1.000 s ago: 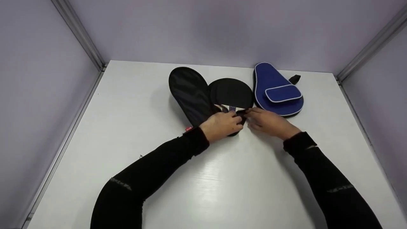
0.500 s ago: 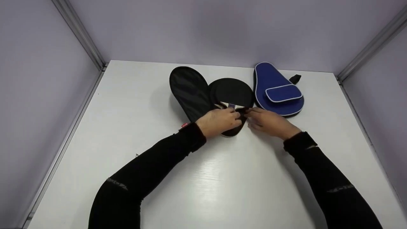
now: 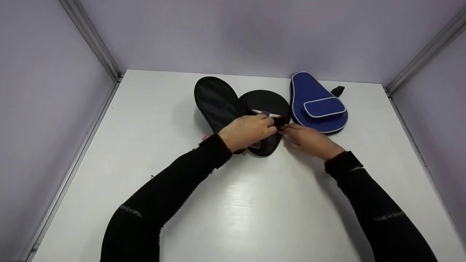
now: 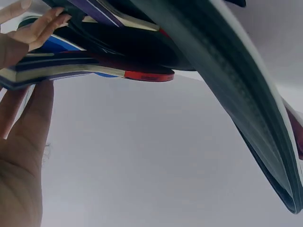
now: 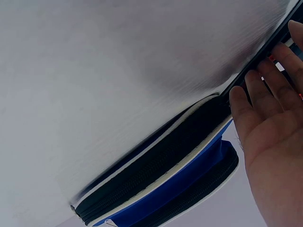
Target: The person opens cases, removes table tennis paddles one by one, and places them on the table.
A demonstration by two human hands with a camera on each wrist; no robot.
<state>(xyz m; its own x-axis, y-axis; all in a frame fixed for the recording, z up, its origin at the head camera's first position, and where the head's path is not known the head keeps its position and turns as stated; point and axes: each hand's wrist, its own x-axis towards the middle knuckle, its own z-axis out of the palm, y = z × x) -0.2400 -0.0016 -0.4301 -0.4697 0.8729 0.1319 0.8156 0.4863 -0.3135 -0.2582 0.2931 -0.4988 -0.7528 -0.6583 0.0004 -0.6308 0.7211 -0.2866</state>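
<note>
A black bat case lies unzipped on the white table, its lid folded out to the left and its base beside it. Inside the base, a table tennis bat shows cream wood and black rubber. My left hand grips this bat by its handle, thumb below and fingers above in the left wrist view. A second striped cream and purple piece sits above it there. My right hand rests its fingertips on the right edge of the base, fingers fairly straight in the right wrist view.
A blue bat case with white piping and a front pocket lies just right of the black case, with a black strap behind it. Pale panels rise along the table's back and sides.
My left hand has moved up and slightly left with the bat, whose cream wood now sits higher. More of the base and a reddish-brown patch show below. The right hand has stayed still.
</note>
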